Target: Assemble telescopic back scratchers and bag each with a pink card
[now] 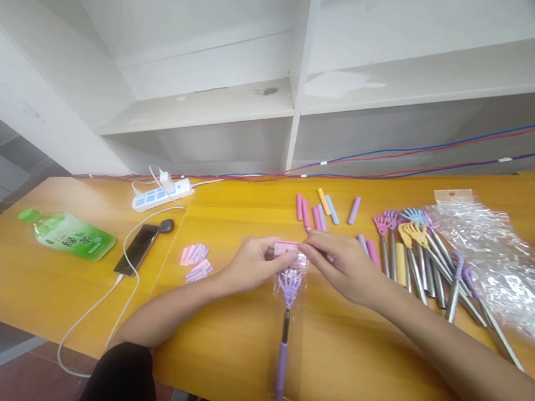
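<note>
A purple back scratcher [281,363] with a hand-shaped head lies inside a clear plastic bag [296,361] in front of me, its head pointing away. At the bag's top end is a pink printed card [285,247]. My left hand [253,265] is closed on the bag's top and the card, thumb across the front. My right hand [342,261] pinches the right corner of the same end. Whether the card sits fully inside the bag is hidden by my fingers. To the left lie small piles of pink and purple cards [198,271].
Loose coloured handle sleeves [324,202] lie beyond my hands. At right are several back scratchers [412,256] with metal shafts and a heap of clear bags [515,271]. A green bottle [74,235], a phone [137,248] on a white cable and a power strip [163,195] stand left.
</note>
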A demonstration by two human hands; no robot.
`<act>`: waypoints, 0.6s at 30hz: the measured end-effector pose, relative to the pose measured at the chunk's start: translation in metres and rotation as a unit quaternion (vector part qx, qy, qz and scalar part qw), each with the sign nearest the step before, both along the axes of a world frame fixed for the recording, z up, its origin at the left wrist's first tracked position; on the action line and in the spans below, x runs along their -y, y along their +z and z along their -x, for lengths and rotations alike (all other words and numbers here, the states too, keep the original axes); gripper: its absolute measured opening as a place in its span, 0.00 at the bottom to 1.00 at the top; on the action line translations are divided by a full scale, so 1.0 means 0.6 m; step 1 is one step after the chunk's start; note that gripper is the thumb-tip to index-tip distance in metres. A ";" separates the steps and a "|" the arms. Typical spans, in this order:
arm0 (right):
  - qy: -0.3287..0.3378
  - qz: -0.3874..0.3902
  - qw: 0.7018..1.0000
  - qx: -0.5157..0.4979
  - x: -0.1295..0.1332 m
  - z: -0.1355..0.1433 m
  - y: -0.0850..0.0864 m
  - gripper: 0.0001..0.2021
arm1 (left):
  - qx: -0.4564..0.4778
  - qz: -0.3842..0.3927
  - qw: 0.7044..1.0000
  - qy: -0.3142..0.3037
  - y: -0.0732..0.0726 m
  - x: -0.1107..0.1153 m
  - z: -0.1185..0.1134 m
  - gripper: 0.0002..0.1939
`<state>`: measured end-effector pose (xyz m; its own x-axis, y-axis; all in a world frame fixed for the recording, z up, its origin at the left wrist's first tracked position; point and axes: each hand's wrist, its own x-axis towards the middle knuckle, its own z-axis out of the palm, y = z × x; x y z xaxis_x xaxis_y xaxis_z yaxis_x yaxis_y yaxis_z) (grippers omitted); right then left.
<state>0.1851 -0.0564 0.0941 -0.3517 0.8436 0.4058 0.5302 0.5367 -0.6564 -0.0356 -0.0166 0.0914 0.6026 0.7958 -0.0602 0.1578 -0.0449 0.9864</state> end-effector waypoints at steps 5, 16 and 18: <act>-0.007 0.001 1.000 0.002 -0.009 -0.008 0.002 0.18 | -0.001 -0.004 1.000 -0.025 -0.007 -0.007 0.004 0.21; -0.032 0.026 0.999 0.022 -0.019 -0.023 0.004 0.21 | 0.018 0.079 0.987 -0.139 0.018 -0.019 0.014 0.25; -0.066 0.061 0.996 0.030 -0.011 -0.016 0.007 0.22 | 0.021 0.075 0.990 -0.117 0.017 -0.022 0.011 0.25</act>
<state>0.1950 -0.0497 0.0983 -0.2557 0.9258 0.2783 0.6308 0.3780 -0.6776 -0.0422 -0.0035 0.1017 0.7733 0.6187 -0.1385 0.1199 0.0718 0.9902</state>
